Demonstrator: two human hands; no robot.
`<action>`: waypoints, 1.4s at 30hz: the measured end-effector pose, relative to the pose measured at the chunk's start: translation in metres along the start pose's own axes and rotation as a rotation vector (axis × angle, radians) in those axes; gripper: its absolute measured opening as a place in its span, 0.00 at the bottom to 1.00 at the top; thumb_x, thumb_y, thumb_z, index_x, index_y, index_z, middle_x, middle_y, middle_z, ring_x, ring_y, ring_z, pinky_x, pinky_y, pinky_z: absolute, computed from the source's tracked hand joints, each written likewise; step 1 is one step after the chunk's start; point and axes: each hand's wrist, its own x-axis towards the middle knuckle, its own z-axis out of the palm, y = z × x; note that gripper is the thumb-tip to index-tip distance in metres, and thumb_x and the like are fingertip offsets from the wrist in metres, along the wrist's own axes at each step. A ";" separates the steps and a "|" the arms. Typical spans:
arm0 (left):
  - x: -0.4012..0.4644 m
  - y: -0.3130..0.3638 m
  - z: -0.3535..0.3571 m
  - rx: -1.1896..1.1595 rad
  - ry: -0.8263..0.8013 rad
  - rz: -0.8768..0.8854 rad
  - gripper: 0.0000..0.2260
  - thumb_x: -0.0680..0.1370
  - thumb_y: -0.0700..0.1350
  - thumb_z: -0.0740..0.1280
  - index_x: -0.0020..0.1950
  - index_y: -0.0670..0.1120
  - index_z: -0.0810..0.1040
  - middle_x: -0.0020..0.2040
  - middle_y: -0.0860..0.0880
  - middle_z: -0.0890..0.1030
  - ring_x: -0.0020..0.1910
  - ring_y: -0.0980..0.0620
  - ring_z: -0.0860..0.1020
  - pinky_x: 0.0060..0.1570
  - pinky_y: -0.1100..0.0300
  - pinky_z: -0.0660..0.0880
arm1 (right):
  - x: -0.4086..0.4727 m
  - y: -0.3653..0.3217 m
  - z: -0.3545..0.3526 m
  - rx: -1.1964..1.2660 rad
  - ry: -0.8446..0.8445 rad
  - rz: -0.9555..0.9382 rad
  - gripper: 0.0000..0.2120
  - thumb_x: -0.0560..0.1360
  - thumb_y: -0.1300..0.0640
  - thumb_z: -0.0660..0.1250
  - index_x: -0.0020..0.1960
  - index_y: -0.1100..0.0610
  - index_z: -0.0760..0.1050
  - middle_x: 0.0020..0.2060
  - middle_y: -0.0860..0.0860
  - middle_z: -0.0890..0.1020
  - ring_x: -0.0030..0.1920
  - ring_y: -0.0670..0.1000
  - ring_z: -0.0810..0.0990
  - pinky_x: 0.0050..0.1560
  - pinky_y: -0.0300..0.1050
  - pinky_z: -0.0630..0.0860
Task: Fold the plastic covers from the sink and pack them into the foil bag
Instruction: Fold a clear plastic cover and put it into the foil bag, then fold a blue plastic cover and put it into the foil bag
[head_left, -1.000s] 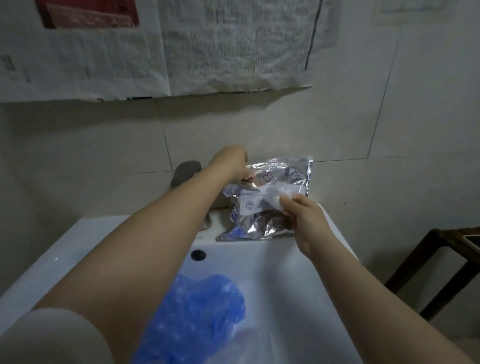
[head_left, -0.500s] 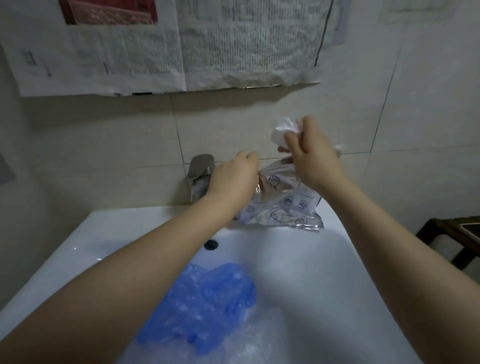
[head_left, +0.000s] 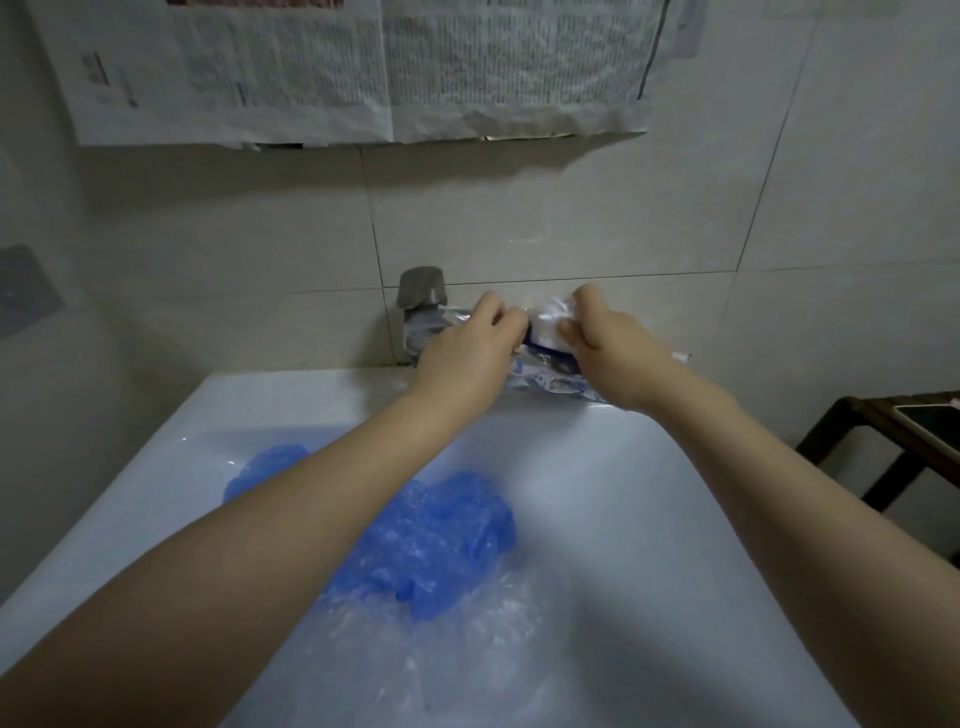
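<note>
Two hands reach to the back of one white sink (head_left: 171, 447). The left hand (head_left: 470, 345) curls its fingers on the top edge of one shiny foil bag (head_left: 548, 382), which sits on the sink's back ledge, just beside the one gray tap (head_left: 422, 299). The right hand (head_left: 605, 340) pinches one small white scrunched plastic cover (head_left: 550, 318) right at the top of the bag. I cannot tell if the cover is inside the bag.

Down in the sink bowl lies a blue plastic cover (head_left: 441, 540), crinkly and bunched up. Its edges blur, so I cannot count how many blue ones there are. Next to it lies some clear plastic (head_left: 467, 639), thin and wrinkly.

The wall (head_left: 571, 223) has big pale smooth tiles. Two sheets of newspaper (head_left: 363, 67) hang on it, above the tap. At the right stands one dark wooden stool (head_left: 883, 457) with a flat phone (head_left: 930, 428) on top.
</note>
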 end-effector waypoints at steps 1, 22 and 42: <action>-0.002 -0.002 0.000 -0.008 0.013 0.039 0.04 0.71 0.35 0.65 0.45 0.41 0.73 0.49 0.40 0.74 0.30 0.39 0.74 0.25 0.57 0.61 | 0.002 0.002 0.002 0.017 -0.003 0.007 0.06 0.81 0.56 0.53 0.49 0.58 0.59 0.43 0.55 0.72 0.43 0.56 0.70 0.40 0.46 0.62; 0.093 -0.016 -0.002 -0.232 0.132 -0.333 0.11 0.80 0.44 0.59 0.50 0.42 0.80 0.46 0.43 0.81 0.45 0.44 0.77 0.41 0.56 0.72 | 0.033 0.030 -0.008 -0.009 0.596 -0.294 0.12 0.72 0.59 0.58 0.46 0.60 0.79 0.45 0.57 0.79 0.45 0.60 0.75 0.44 0.50 0.71; 0.011 -0.002 -0.029 -0.349 0.089 -0.032 0.07 0.76 0.41 0.64 0.51 0.41 0.79 0.60 0.46 0.74 0.42 0.55 0.70 0.47 0.64 0.68 | -0.034 0.019 0.179 -0.076 -0.648 0.281 0.26 0.74 0.54 0.65 0.69 0.54 0.60 0.62 0.57 0.74 0.63 0.59 0.70 0.62 0.52 0.64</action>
